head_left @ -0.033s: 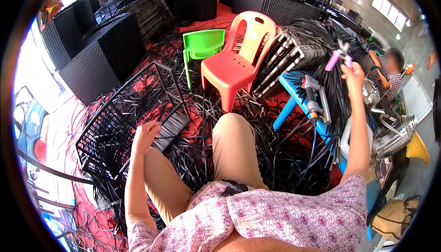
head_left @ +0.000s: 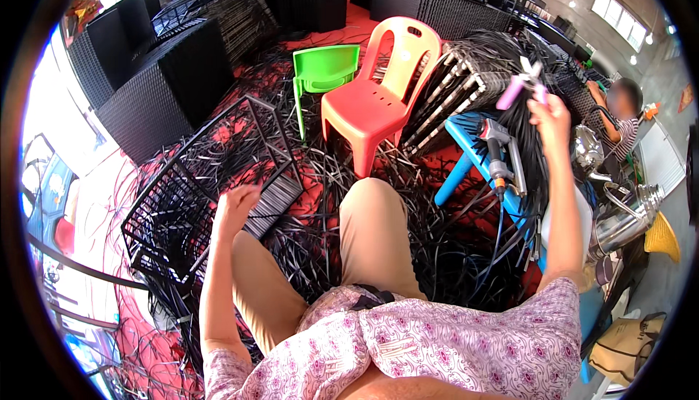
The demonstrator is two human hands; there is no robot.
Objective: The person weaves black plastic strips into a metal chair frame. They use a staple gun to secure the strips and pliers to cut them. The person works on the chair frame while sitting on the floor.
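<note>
Raised at the right, my right hand (head_left: 551, 117) grips a pair of pink-handled snips (head_left: 526, 81), their metal jaws pointing up and away. Below and beside that hand hangs a thick bundle of black plastic strips (head_left: 518, 136). My left hand (head_left: 237, 207) is closed above my left thigh. Whether anything is in its fingers cannot be made out. Close to it stands a black furniture frame (head_left: 171, 207), partly woven with black strips, with a grey slatted part (head_left: 275, 203) at its near side.
A blue stool (head_left: 466, 145) carries an air-powered tool (head_left: 497, 159). Ahead are a red plastic chair (head_left: 371, 105) and a green chair (head_left: 325, 71). Loose black strips cover the red floor. Black woven panels (head_left: 164, 94) stand left; metal kettles (head_left: 630, 218) and another person (head_left: 622, 119) are right.
My right hand has shifted slightly to the left with the snips, whose jaws have swung left and up. The left hand has barely moved.
</note>
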